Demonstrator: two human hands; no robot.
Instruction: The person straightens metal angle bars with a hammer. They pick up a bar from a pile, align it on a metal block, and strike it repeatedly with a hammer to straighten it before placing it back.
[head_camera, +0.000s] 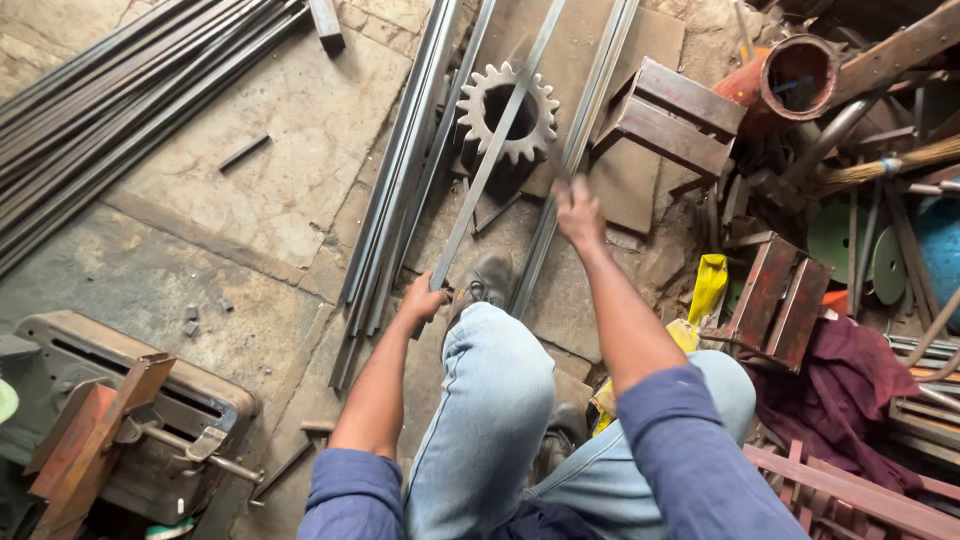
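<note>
The left hand (425, 298) is clenched around the near end of a long flat steel strip (497, 145), which runs away from the person across the toothed rim of a large gear wheel (508, 113) and on toward the top of the view. The right hand (578, 212) is raised further along, beside the strip; it appears closed on a small dark object at the fingertips, but the blur prevents confirming what it is, or whether the hand touches the strip at all.

The strip lies diagonally over the stone floor (270, 150), between a bundle of similar grey bars (395, 190) on the left and another pair of bars on the right. The person's raised knee in pale jeans (490, 400) sits just below the gripped end, with a dark boot (487, 280) beside it.

Handling assessment: the strip looks rigid across its width yet, being long and thin, likely to flex and whip along its length. Judged moderately heavy, with hard edges (bare hands, no gloves observed). A hold at one end alone would leave the far end unsteady; a second grip nearer the middle would control it better.

Surroundings: a rusty machine (130, 420) at lower left, red channel pieces (680, 115) and a rusted pipe (790, 75) at right.
</note>
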